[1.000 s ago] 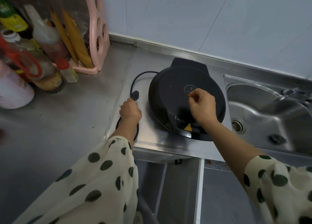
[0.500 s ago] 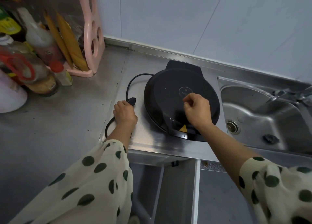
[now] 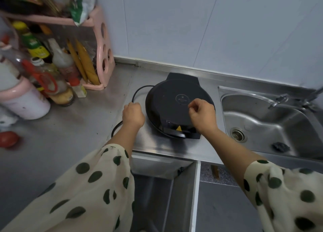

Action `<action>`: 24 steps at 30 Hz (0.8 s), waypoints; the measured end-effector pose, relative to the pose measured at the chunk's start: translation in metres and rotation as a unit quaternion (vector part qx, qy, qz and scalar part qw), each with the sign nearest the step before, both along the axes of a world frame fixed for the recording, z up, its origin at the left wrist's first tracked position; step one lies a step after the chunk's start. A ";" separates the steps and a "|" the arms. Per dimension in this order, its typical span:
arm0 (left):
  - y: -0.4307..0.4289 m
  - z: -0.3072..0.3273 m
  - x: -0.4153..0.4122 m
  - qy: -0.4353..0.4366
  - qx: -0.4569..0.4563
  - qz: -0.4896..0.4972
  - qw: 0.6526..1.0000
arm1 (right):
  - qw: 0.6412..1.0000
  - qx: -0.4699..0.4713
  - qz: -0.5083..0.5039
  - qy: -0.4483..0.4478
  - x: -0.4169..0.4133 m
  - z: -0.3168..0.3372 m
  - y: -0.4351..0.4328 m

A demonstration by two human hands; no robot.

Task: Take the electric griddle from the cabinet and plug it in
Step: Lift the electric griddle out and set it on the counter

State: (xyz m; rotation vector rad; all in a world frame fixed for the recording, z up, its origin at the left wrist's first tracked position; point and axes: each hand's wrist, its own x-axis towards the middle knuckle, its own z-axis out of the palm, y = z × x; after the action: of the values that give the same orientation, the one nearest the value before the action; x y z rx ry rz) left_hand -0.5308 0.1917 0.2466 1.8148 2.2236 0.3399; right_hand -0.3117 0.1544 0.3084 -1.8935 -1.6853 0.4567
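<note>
A round black electric griddle (image 3: 167, 102) lies lid down-closed on the steel counter (image 3: 97, 119), just left of the sink. Its black power cord (image 3: 138, 91) loops out from the griddle's left side and passes under my left hand (image 3: 133, 115), which is closed around the cord; the plug is hidden inside the fist. My right hand (image 3: 203, 115) hovers over the front right of the lid with fingers curled and nothing visible in them. The cabinet door (image 3: 181, 196) below the counter stands open.
A steel sink (image 3: 262, 126) with a tap (image 3: 286, 98) is at the right. A pink rack (image 3: 103, 56), several bottles (image 3: 59, 63) and a pink jar (image 3: 22, 100) crowd the back left. A red object (image 3: 7, 139) lies at the left edge.
The view has tilted up, showing more wall. My left hand has slid along the cord and now covers the plug. My right hand stays over the lid.
</note>
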 end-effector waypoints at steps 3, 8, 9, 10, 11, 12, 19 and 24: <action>-0.025 0.025 0.021 0.000 0.021 0.001 1.000 | 1.000 0.013 0.014 0.009 0.017 0.009 -0.018; -0.070 0.058 0.064 -0.019 0.060 0.014 0.998 | 0.998 0.033 0.046 0.020 0.057 0.022 -0.052; -0.074 0.062 0.067 -0.023 0.071 0.017 0.997 | 0.998 0.038 0.050 0.019 0.060 0.024 -0.054; -0.081 0.067 0.074 -0.029 0.082 0.017 0.996 | 0.998 0.040 0.051 0.018 0.066 0.026 -0.058; -0.092 0.071 0.087 -0.032 0.089 0.015 0.995 | 0.998 0.042 0.053 0.016 0.078 0.030 -0.068; -0.100 0.075 0.096 -0.036 0.093 0.013 0.995 | 0.998 0.041 0.053 0.017 0.084 0.033 -0.074; -0.156 0.106 0.168 -0.032 0.111 -0.034 0.993 | 0.998 0.039 0.038 0.032 0.143 0.048 -0.121; -0.186 0.123 0.200 -0.037 0.127 -0.068 0.989 | 0.998 0.041 0.018 0.041 0.166 0.053 -0.153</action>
State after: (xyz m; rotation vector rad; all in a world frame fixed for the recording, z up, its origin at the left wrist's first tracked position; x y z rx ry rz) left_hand -0.3313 0.0061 0.3694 2.0315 2.0720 0.6776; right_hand -0.1457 0.0011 0.3619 -1.7652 -1.6625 0.4653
